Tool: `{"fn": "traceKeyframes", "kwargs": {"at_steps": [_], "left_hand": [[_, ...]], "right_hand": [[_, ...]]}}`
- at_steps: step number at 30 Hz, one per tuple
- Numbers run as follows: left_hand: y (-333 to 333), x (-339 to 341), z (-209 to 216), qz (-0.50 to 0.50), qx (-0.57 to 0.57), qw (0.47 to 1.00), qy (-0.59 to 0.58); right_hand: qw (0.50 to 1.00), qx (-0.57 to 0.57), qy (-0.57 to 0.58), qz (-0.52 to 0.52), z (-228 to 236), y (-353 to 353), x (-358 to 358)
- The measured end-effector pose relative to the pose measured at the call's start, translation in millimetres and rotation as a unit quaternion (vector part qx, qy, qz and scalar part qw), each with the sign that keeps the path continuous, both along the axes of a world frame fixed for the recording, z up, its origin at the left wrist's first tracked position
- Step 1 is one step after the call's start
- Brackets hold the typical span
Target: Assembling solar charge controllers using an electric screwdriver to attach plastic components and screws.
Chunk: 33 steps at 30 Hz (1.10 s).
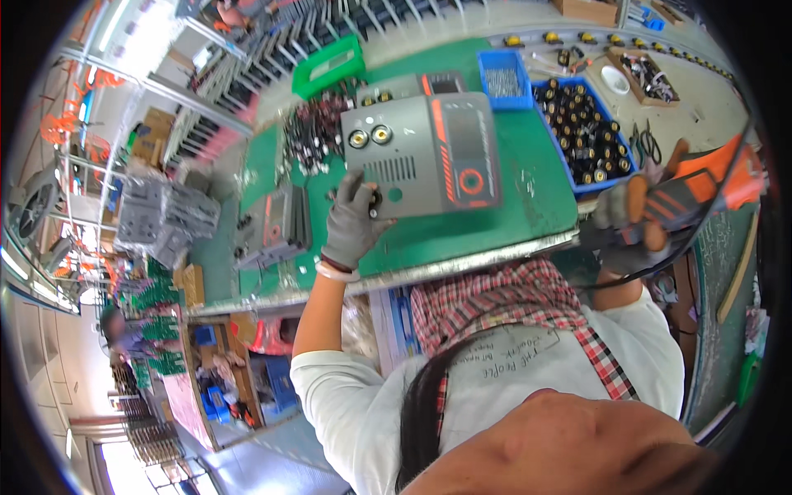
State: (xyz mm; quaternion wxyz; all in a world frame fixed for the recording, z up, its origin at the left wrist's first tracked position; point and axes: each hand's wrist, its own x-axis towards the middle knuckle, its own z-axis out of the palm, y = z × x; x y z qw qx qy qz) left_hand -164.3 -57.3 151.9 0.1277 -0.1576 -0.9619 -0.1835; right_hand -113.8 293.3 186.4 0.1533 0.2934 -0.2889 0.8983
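Fitting a black socket (375, 201) into the grey panel (427, 183) on the green bench (538, 205), apparently. Left hand (351, 224) pinches socket at panel's lower-left corner; right hand (613, 211) grips orange power tool (691, 191) beyond bench's right edge. Next move likely calls for steadying the socket.

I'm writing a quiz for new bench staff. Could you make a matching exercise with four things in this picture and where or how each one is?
Column one
1. power tool
2. large blue bin
3. scissors
4. green tray

Column two
A. on the bench right of the blue bin
B. beyond the pile of cables
C. gripped in the right hand
D. filled with black fittings

Pairs: 1-C, 2-D, 3-A, 4-B
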Motion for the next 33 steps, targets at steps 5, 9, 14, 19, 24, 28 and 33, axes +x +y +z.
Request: {"fn": "traceKeyframes", "kwargs": {"at_steps": [5, 9, 14, 19, 24, 28, 33], "left_hand": [[-6, 81, -58, -0.102, -0.005, 0.992, -0.077], [-10, 98, -100, -0.107, -0.023, 0.993, -0.044], [0, 78, -103, -0.107, -0.121, 0.987, -0.008], [-25, 48, -96, -0.058, -0.009, 0.998, 0.000], [-70, -44, -75, 0.343, -0.004, 0.938, -0.052], [-98, -78, -103, 0.430, -0.068, 0.886, -0.161], [-94, -60, -104, 0.367, 0.039, 0.926, -0.074]], "right_hand": [[0.996, -0.003, 0.064, 0.057, 7, -2, -9], [0.997, 0.021, -0.003, 0.069, -3, -28, -12], [0.995, -0.011, -0.071, 0.064, -14, -29, -2], [0.997, 0.030, -0.065, -0.008, -11, -30, -6], [0.995, 0.053, -0.079, -0.030, -11, -37, -8], [0.995, 0.059, -0.075, -0.022, -13, -35, -9], [0.993, 0.034, -0.104, -0.054, -25, -17, -8]]}}
